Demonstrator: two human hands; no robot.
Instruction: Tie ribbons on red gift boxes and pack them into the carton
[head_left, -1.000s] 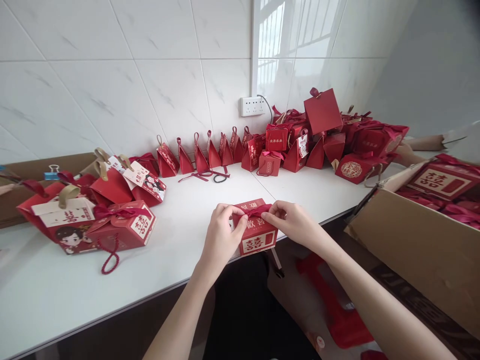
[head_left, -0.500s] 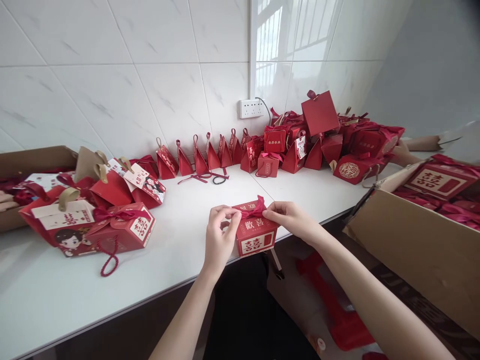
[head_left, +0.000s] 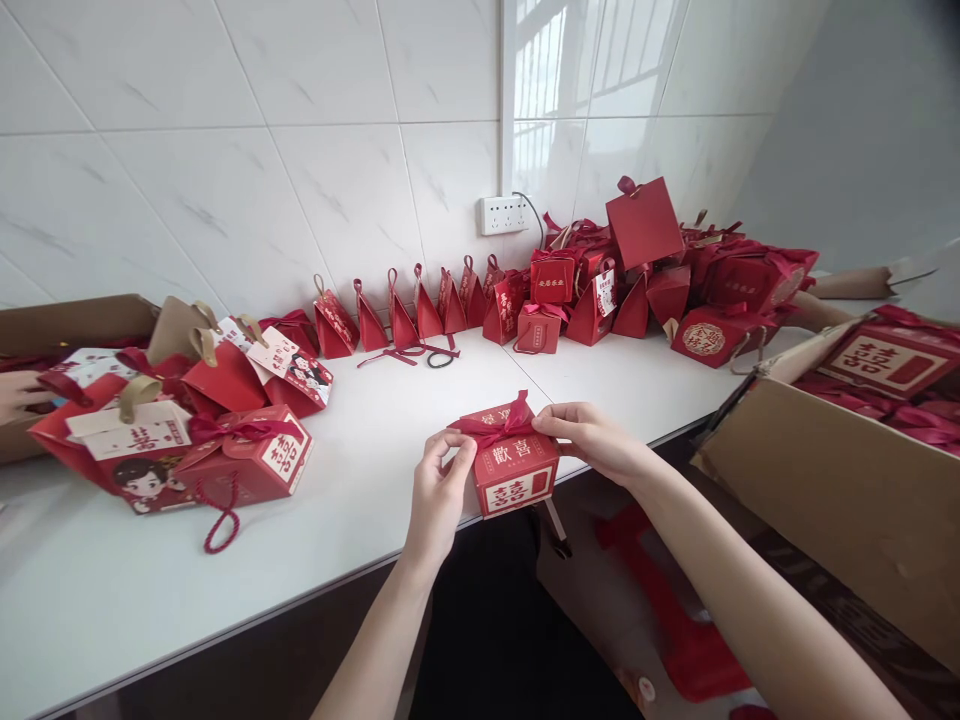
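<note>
A red gift box with cream printed characters sits at the table's front edge, straight before me. Across its top runs a dark red ribbon with a knot in the middle and one end sticking up. My left hand is closed at the box's left side, thumb and fingertips pinching the ribbon there. On the opposite side my right hand pinches the ribbon near the box's top right edge, its lower fingers curled beside the box.
Several red gift boxes crowd the left. Triangular boxes line the wall, and a larger pile stands at right. An open carton is near my right arm. Another person's hand is at far left; someone's arm shows behind the pile.
My left hand has shifted slightly down and left along the ribbon, and my right hand slightly right. At far left, another person's hand has come further into view.
</note>
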